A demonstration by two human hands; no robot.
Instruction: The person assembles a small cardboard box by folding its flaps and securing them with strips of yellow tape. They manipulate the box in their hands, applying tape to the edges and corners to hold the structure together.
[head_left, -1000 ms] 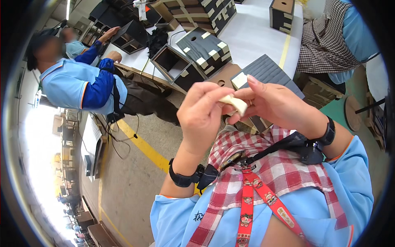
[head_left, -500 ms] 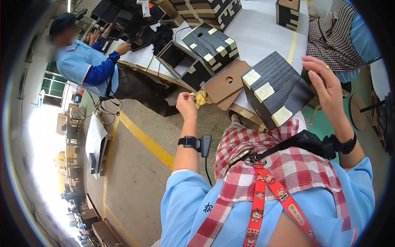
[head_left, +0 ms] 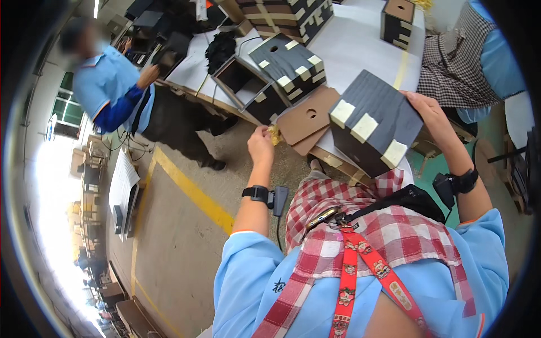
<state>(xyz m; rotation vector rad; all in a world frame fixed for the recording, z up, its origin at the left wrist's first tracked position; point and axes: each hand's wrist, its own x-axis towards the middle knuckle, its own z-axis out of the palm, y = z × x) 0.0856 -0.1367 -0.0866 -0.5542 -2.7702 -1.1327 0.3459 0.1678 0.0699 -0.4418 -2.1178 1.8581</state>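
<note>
A black wood-grained box (head_left: 377, 121) with pale tape strips (head_left: 364, 128) over its edges sits tilted at the table's near edge, in front of my body. My right hand (head_left: 433, 117) lies on its right side, fingers bent over the upper corner. My left hand (head_left: 261, 147) is left of the box with its fingers pinched together against a crumpled wad of yellow tape (head_left: 275, 135); the fingertips are partly hidden. Between the wad and the box lie brown boards (head_left: 301, 121), the upper one with a round hole.
Beyond the boards stand an open black box (head_left: 256, 93) and a taped box with a hole (head_left: 287, 62). A stack of boxes (head_left: 284, 17) and another box (head_left: 397, 22) are farther back. One person (head_left: 115, 84) works at far left, another (head_left: 468, 62) at right.
My right hand has come down from above the box onto its right side. My left hand has shifted slightly right, close against the tape wad. The person at left has turned and lowered an arm.
</note>
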